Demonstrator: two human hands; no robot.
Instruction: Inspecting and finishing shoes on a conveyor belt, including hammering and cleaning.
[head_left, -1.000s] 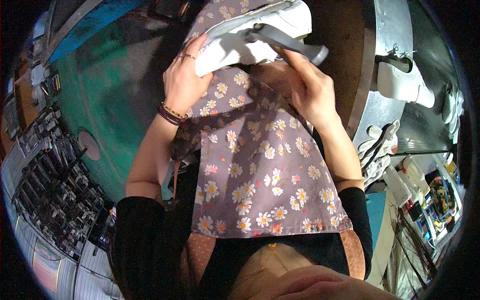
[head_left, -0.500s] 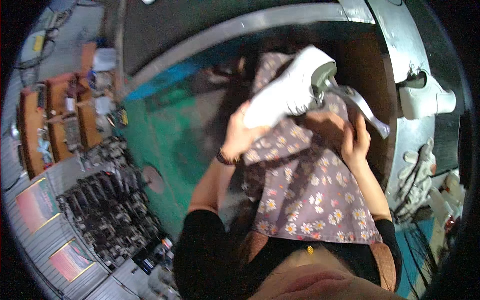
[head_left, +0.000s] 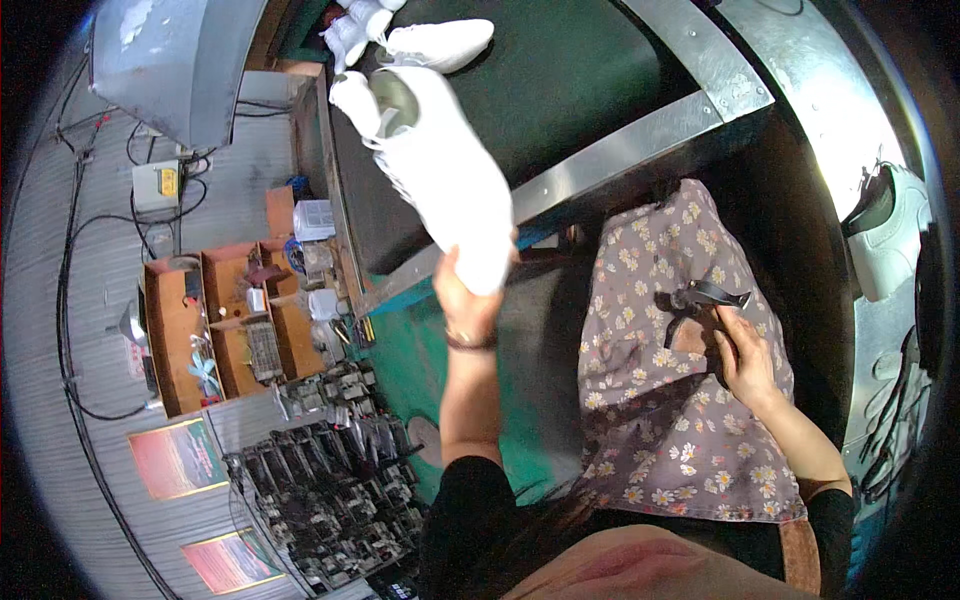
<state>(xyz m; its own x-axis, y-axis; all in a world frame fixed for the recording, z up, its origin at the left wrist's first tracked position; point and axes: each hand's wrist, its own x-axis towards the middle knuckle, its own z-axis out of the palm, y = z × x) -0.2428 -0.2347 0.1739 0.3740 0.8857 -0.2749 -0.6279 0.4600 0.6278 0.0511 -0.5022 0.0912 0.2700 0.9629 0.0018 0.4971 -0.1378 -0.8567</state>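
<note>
My left hand grips a white lace-up shoe by its toe end. Its heel and opening point away toward the conveyor belt. Over my lap, my right hand has its fingers closed on a curved, shiny metal tool with a dark end; its exact kind is not clear. Beneath that hand lies the flower-patterned apron, with a brown patch on it.
More white shoes lie on the belt, behind its metal rim. Another white shoe stands on the metal ledge at right, above a pair of gloves. At left are a compartmented box and a rack of dark metal parts.
The shoe has moved from above my lap, forward and left, over the belt's edge in my left hand. My right hand stays over the apron with the metal tool. The view has shifted left.
</note>
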